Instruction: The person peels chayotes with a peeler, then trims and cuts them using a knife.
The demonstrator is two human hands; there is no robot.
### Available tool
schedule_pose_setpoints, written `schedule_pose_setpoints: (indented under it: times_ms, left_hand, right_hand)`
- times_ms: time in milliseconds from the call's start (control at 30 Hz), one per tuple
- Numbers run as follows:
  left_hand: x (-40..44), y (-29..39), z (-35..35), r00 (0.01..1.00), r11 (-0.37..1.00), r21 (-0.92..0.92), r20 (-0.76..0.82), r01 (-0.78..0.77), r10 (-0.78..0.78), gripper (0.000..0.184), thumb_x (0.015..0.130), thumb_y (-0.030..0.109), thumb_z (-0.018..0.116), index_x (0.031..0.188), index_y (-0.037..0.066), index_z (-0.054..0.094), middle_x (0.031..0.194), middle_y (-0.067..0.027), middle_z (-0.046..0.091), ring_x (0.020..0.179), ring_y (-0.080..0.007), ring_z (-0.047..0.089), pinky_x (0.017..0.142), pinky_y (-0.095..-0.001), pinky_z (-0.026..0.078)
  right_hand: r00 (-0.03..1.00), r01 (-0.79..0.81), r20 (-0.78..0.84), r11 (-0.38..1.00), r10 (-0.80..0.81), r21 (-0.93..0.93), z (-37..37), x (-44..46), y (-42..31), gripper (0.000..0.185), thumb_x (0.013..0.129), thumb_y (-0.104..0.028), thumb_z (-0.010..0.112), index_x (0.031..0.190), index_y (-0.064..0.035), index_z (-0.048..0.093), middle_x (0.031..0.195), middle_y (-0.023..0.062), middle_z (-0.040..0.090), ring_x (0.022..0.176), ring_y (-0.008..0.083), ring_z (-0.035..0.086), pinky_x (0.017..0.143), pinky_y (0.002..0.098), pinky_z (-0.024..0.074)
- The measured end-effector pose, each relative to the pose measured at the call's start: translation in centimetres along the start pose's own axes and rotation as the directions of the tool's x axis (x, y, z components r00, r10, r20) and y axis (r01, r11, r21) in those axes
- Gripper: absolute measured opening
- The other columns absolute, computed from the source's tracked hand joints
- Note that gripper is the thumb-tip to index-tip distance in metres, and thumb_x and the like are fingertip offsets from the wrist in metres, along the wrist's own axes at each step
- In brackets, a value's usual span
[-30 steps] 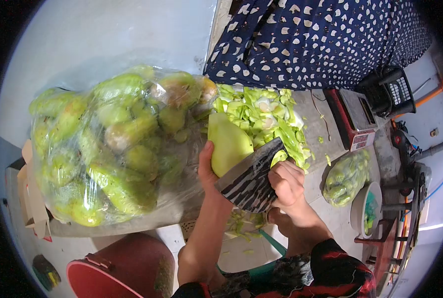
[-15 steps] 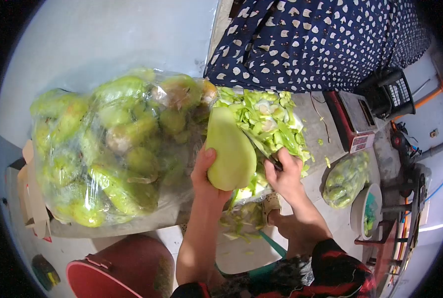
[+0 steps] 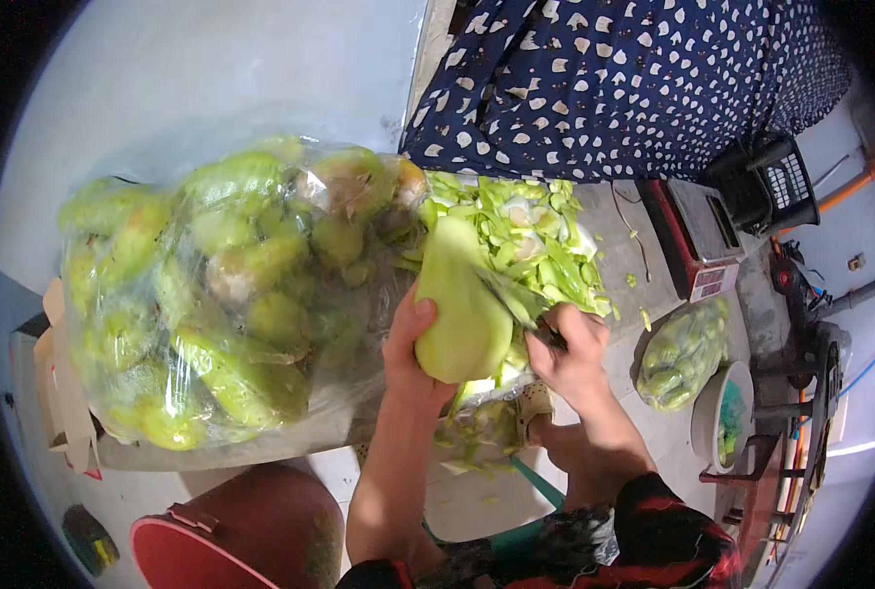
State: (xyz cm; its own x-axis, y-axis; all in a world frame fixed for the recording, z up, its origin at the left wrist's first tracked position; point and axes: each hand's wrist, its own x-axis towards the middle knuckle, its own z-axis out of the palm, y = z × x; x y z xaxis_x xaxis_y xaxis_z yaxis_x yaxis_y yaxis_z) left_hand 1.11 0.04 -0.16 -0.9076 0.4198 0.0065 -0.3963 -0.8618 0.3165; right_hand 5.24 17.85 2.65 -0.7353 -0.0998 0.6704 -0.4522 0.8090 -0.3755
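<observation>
A pale green peeled fruit (image 3: 462,314) is held upright in my left hand (image 3: 410,339), whose fingers wrap round its lower left side. My right hand (image 3: 570,351) is closed on a knife (image 3: 506,297), its blade seen nearly edge-on at the fruit's right side. Behind the fruit lies a heap of green peelings (image 3: 531,231). To the left, a large clear plastic bag (image 3: 231,294) full of green fruits rests on the table (image 3: 212,454).
A red bucket (image 3: 251,525) stands at the lower left. At right are a scale (image 3: 698,236), a black basket (image 3: 776,182), a smaller bag of fruit (image 3: 685,353) and a bowl (image 3: 708,417). A dark blue patterned cloth (image 3: 614,88) hangs behind.
The knife has turned from broad side showing to nearly edge-on. My left hand has tipped the fruit more upright, and more of it shows than a second ago.
</observation>
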Motion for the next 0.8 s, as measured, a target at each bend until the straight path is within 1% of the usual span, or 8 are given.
schedule_pose_setpoints:
  times_ms: [67,200,433,500,700,733,767,800]
  left_hand:
    - [0.7,-0.2,-0.5,0.994,0.993,0.107,-0.095,-0.044,0.055,0.069,0.081,0.046,0.055,0.132,0.001,0.048,0.116,-0.0187,0.062,0.102,-0.0295,0.063,0.089,-0.0414,0.052]
    - [0.5,-0.3,0.0,0.994,0.993,0.103,-0.092,-0.052,0.062,0.068,0.082,0.046,0.056,0.132,0.000,0.049,0.116,-0.0179,0.063,0.102,-0.0284,0.063,0.090,-0.0412,0.052]
    - [-0.2,-0.8,0.5,0.999,1.000,-0.008,-0.019,0.029,-0.029,0.068,0.083,0.035,0.062,0.134,-0.004,0.040,0.120,-0.0154,0.057,0.108,-0.0243,0.060,0.092,-0.0341,0.050]
    - [-0.2,-1.0,0.9,0.999,1.000,-0.003,-0.024,0.026,-0.026,0.069,0.082,0.035,0.062,0.135,-0.004,0.040,0.120,-0.0154,0.057,0.107,-0.0244,0.060,0.092,-0.0342,0.050]
    - [-0.3,-2.4,1.6,0.994,0.996,0.016,0.059,0.088,-0.089,0.068,0.082,0.036,0.062,0.134,-0.001,0.042,0.119,-0.0157,0.058,0.105,-0.0246,0.062,0.091,-0.0358,0.051]
    - [-0.1,-2.9,1.0,0.997,0.996,-0.049,-0.018,0.077,-0.078,0.067,0.084,0.044,0.058,0.133,0.000,0.045,0.118,-0.0177,0.059,0.104,-0.0282,0.062,0.091,-0.0401,0.051]
    - [0.0,-3.3,0.5,0.993,0.992,-0.112,-0.095,0.061,-0.072,0.067,0.086,0.051,0.054,0.131,0.002,0.047,0.118,-0.0196,0.060,0.104,-0.0318,0.061,0.091,-0.0444,0.051]
    - [0.1,-3.4,0.0,0.993,0.992,-0.112,-0.096,0.064,-0.075,0.067,0.086,0.051,0.054,0.131,0.002,0.047,0.118,-0.0196,0.060,0.104,-0.0318,0.061,0.091,-0.0444,0.051]
  right_hand:
    - [0.998,0.049,0.044,0.997,-0.052,0.051,-1.6,0.9,-1.9,0.021,0.064,-0.001,0.070,0.072,-0.0036,0.051,0.060,0.0098,0.053,0.049,0.0266,0.054,0.047,0.0317,0.0420]
    - [0.993,0.081,0.079,0.995,-0.086,0.054,-1.4,0.5,-1.8,0.022,0.061,0.001,0.070,0.073,-0.0028,0.053,0.062,0.0104,0.052,0.050,0.0261,0.054,0.048,0.0312,0.0421]
    - [0.999,0.004,-0.038,0.999,-0.006,-0.045,0.9,0.3,-0.2,0.026,0.068,0.006,0.065,0.066,-0.0039,0.041,0.056,0.0116,0.046,0.046,0.0288,0.050,0.046,0.0329,0.0406]
    - [0.999,-0.038,0.014,0.995,0.039,-0.093,0.9,-0.2,0.4,0.027,0.064,-0.003,0.071,0.074,-0.0038,0.046,0.063,0.0144,0.053,0.053,0.0333,0.055,0.051,0.0402,0.0454]
    - [0.956,-0.293,-0.006,0.950,0.294,-0.102,1.1,-0.2,2.4,0.019,0.072,0.003,0.064,0.078,-0.0023,0.046,0.062,0.0159,0.054,0.053,0.0356,0.055,0.050,0.0388,0.0461]
    - [0.956,-0.294,-0.040,0.951,0.292,-0.099,0.9,0.2,2.2,0.019,0.078,0.001,0.063,0.076,-0.0022,0.045,0.059,0.0121,0.052,0.048,0.0247,0.053,0.047,0.0326,0.0425]
    - [0.955,-0.296,-0.038,0.950,0.293,-0.099,1.0,0.4,2.3,0.019,0.078,0.001,0.063,0.076,-0.0022,0.045,0.059,0.0121,0.052,0.048,0.0247,0.053,0.047,0.0326,0.0425]
    - [0.899,-0.429,-0.064,0.901,0.433,0.068,1.2,0.6,2.3,0.021,0.080,0.000,0.064,0.075,-0.0023,0.044,0.057,0.0101,0.051,0.048,0.0179,0.049,0.046,0.0298,0.0396]
